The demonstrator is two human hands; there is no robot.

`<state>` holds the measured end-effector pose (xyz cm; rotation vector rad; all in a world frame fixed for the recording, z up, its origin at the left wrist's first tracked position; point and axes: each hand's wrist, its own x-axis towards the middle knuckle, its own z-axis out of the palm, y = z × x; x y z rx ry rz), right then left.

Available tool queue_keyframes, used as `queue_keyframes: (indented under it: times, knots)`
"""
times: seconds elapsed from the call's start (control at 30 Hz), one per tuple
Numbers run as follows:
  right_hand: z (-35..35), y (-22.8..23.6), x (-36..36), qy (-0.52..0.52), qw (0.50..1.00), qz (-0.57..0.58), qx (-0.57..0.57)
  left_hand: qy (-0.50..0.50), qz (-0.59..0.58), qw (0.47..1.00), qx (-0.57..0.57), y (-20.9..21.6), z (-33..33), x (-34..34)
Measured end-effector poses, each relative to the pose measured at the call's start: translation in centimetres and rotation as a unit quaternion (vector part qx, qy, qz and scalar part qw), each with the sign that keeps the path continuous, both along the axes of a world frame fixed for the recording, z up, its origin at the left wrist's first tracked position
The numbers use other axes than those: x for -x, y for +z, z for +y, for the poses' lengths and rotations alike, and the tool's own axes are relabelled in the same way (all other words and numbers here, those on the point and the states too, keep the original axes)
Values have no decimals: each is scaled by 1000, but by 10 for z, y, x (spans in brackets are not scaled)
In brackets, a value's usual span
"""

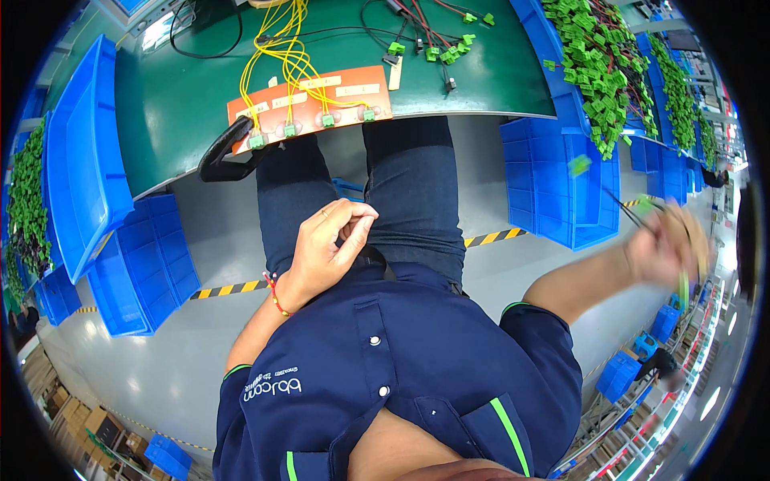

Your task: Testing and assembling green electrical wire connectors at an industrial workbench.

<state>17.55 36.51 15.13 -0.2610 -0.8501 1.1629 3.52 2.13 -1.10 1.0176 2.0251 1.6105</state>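
Note:
My left hand (333, 235) hovers over my lap with its fingers curled in and the thumb against them; nothing shows in it. Out at the right, my right hand (667, 247) is blurred by motion. It grips dark wires with green connectors (579, 166) that stick out past the fingers. An orange board (348, 83) lies at the near edge of the green table (184, 88), with several green sockets (328, 121) along its front and yellow wires (297, 60) running into them. A black handle-like part (220, 156) juts out at the board's left end.
Blue bins (553, 180) stand right of the table, and a heap of green connectors on wires (597, 72) fills one above them. More blue bins (144, 256) are at the left. Loose red and black cables with green connectors (433, 54) lie on the table's far right.

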Motion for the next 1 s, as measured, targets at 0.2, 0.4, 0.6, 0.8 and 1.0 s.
queue_keyframes:
  times: [0.2, 0.4, 0.6, 0.8, 1.0]
  knots:
    - [-52, 31, -33, 29, 915, -44, -400, 10, -42, 999, 2, -1, 8, -3]
    - [-98, -53, 29, 531, 833, -114, -107, -29, 24, 998, -47, 12, 10, 3]
    - [-185, -125, 74, 757, 561, -322, -95, -102, -178, 975, -81, 8, -3, 8]
    - [-185, -141, 98, 759, 603, -225, 100, -36, -356, 925, -131, -7, -24, 3]
    - [-183, -157, 107, 719, 607, -146, 307, -27, -373, 907, -194, -6, -39, 10]
